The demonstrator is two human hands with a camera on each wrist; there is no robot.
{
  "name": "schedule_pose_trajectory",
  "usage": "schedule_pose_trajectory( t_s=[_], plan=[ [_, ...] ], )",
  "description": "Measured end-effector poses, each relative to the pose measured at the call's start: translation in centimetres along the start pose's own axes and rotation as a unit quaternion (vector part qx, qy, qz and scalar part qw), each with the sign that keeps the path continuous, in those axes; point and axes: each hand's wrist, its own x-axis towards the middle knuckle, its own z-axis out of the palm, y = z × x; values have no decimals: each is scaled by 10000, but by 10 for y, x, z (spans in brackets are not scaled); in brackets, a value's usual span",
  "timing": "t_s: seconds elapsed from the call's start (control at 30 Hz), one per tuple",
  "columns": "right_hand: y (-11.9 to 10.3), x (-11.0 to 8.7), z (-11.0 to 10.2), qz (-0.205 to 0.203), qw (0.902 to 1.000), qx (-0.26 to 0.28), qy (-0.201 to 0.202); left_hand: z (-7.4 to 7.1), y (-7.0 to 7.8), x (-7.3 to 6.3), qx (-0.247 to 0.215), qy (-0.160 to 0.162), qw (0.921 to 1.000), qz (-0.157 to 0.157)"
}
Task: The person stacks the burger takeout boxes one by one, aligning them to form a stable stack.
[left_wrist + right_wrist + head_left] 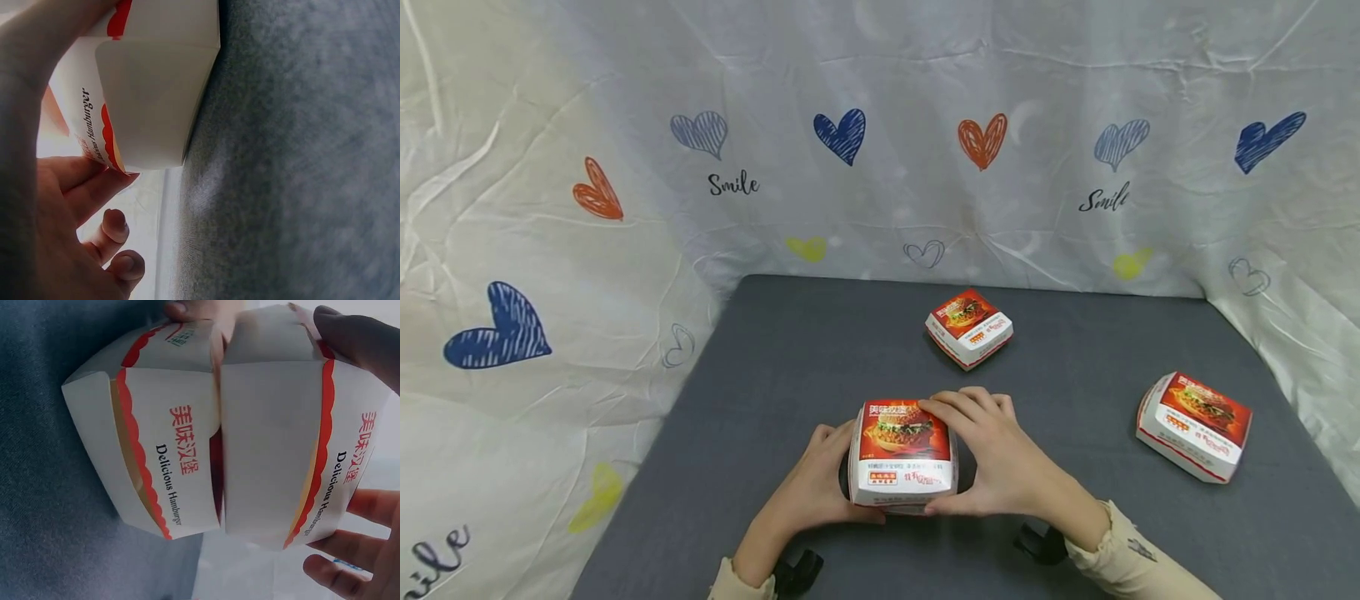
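Two white-and-red burger boxes are stacked in front of me. The upper burger box (pixel 904 442) has a burger picture on its lid and hides most of the one below in the head view. My right hand (pixel 988 454) grips it from the right, with thumb at the near side and fingers at the far side. The lower burger box (pixel 169 447) sits on the table, and a thin gap shows between the two in the right wrist view. My left hand (pixel 820 483) holds the lower box from the left, its fingertips at the red scalloped edge.
On the dark grey table (pixel 790 350), another burger box (pixel 968 329) stands farther back, and one more burger box (pixel 1195 427) stands to the right. A white curtain (pixel 910 200) printed with hearts hangs behind and along the sides.
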Motion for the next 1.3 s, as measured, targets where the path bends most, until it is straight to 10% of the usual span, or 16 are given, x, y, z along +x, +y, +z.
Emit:
schedule_pose_trajectory(
  t_s=[0.9,1.17,1.3],
  plan=[
    [0,3,6,35,9998,-73,208,-13,4,-1,-215,57,9998,-11],
    [1,-3,3,16,9997,-204,155,-18,16,2,-919,558,9894,976],
    [2,-3,3,-50,9996,-248,137,-25,29,4,-577,514,9925,950]
  ],
)
